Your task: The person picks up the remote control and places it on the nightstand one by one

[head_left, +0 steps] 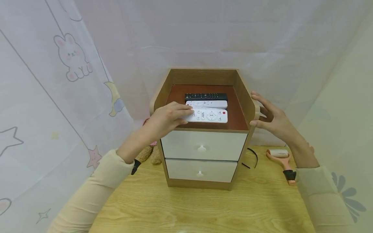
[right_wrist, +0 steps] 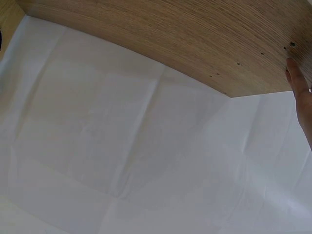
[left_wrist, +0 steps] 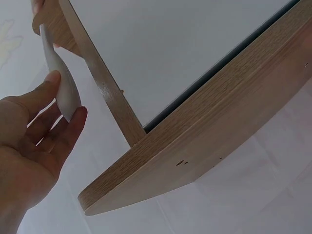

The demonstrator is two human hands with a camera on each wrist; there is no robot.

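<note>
My left hand [head_left: 167,117] pinches one end of a white remote control [head_left: 212,115], which has a red button at its other end. In the left wrist view, the thumb [left_wrist: 46,87] and fingers grip this remote [left_wrist: 67,90] from opposite faces, and it is lifted off the surface. Behind it on the cabinet's brown top [head_left: 177,94] lie another white remote [head_left: 209,104] and a black remote [head_left: 206,96]. My right hand [head_left: 272,119] rests at the front of the cabinet's right side panel [head_left: 246,100], fingers outside it; in the right wrist view its fingertips touch the wood.
The small wooden cabinet has two white drawers [head_left: 204,145], both closed. On the table [head_left: 189,210] to its right are an orange-handled lint roller [head_left: 281,155] and a thin black band [head_left: 256,157]. A brown plush toy [head_left: 155,155] sits partly hidden at the left.
</note>
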